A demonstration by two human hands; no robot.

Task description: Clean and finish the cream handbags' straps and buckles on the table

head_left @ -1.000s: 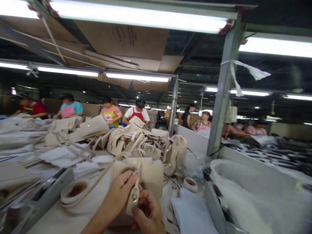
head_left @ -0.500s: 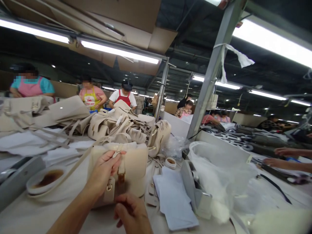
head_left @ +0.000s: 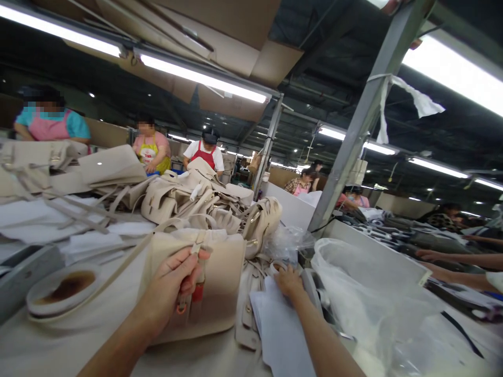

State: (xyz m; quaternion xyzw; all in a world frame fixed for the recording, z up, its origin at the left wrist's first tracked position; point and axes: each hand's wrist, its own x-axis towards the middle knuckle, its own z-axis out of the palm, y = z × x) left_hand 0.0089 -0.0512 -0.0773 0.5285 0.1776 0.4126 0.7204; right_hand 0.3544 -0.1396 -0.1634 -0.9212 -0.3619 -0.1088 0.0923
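A beige handbag [head_left: 220,277] with a front flap stands on the bench before me. My left hand [head_left: 173,277] pinches the end of a narrow strap [head_left: 195,248] at the top of its flap. Below those fingers, metal hardware [head_left: 181,305] shows on the bag's front. Over to the right, my right hand [head_left: 290,281] is lowered onto a small white jar [head_left: 276,266] with brown contents. Its fingers are bunched at the jar, and their tips are hidden. Under my right wrist lies a stack of white sheets [head_left: 279,330].
A white dish [head_left: 65,288] with brown residue sits at the left. Beige bags [head_left: 188,196] are heaped behind the handbag. A clear plastic bag [head_left: 353,283] fills the right side, beside a grey metal device [head_left: 314,293]. Another person's arms [head_left: 459,262] reach in at far right.
My right hand has moved from below the handbag's front, away and rightward to the small jar. My left hand keeps its pinch on the strap. The view has shifted slightly.
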